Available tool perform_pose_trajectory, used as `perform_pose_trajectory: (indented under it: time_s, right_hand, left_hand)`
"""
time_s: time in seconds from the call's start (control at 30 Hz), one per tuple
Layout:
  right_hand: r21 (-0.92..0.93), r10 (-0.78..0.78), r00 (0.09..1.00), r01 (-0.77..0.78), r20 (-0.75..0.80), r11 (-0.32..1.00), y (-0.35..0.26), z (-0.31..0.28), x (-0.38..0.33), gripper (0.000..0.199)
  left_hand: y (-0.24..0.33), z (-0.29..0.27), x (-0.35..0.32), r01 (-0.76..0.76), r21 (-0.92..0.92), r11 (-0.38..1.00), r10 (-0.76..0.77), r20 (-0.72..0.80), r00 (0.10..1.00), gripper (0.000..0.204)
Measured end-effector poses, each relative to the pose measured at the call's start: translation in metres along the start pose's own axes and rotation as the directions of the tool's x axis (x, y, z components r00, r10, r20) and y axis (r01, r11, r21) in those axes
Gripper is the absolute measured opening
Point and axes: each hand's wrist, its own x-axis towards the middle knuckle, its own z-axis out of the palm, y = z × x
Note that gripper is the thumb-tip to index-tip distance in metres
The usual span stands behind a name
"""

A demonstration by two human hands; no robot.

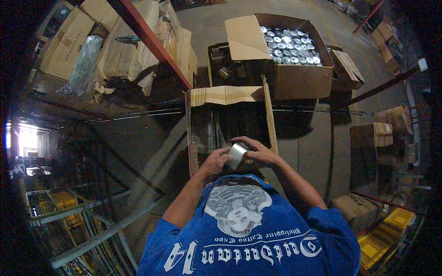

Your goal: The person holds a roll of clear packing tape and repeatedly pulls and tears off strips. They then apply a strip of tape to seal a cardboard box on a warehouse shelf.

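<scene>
A short, shiny silver cylindrical metal piece [237,155] is held between my two hands, close in front of my blue shirt. My left hand [216,161] grips its left side, with the thumb against it. On the other side, my right hand [259,153] closes its fingers around the upper right part. Just beneath and beyond both hands stands an open cardboard box [225,95]; its inside is dark, and what lies in it is hard to make out. The exact kind of the silver piece cannot be told.
Further off at the right, a large open carton [301,82] holds many shiny round pieces in rows. Beside it sits a dark crate [216,57]. Big cartons [124,55] fill the far left behind a red metal post [154,41]. Yellow bins [377,244] stand at the lower right, metal frames [92,239] at the lower left.
</scene>
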Motion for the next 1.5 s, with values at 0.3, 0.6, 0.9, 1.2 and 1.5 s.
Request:
perform_pose_trajectory:
  time_s: [0.3,0.6,0.9,1.2,1.5]
  right_hand:
    - [0.1,-0.016,0.996,0.025,-0.085,0.995,0.009,0.003,0.005,0.083]
    - [0.116,0.057,0.992,-0.044,-0.113,0.992,0.001,0.009,0.002,0.077]
    - [0.074,0.024,0.988,-0.013,-0.15,0.997,0.002,0.011,0.003,0.077]
    - [0.039,-0.015,0.987,0.021,-0.162,0.999,0.003,0.014,0.002,0.078]
    - [0.119,0.016,0.986,0.003,-0.166,0.993,-0.002,0.02,-0.001,0.077]
  left_hand:
    - [0.002,-0.002,0.006,-0.059,0.211,0.976,0.073,-0.06,0.995,0.047]
    - [-0.001,0.006,0.011,0.044,-0.002,0.999,-0.044,-0.098,0.994,0.047]
    - [0.001,0.006,0.012,0.108,0.036,0.993,-0.104,-0.103,0.989,0.055]
    - [-0.012,0.0,0.009,0.048,-0.1,0.994,-0.054,-0.064,0.996,0.061]
    - [-0.017,0.002,0.011,0.086,-0.088,0.992,-0.094,-0.085,0.992,0.056]
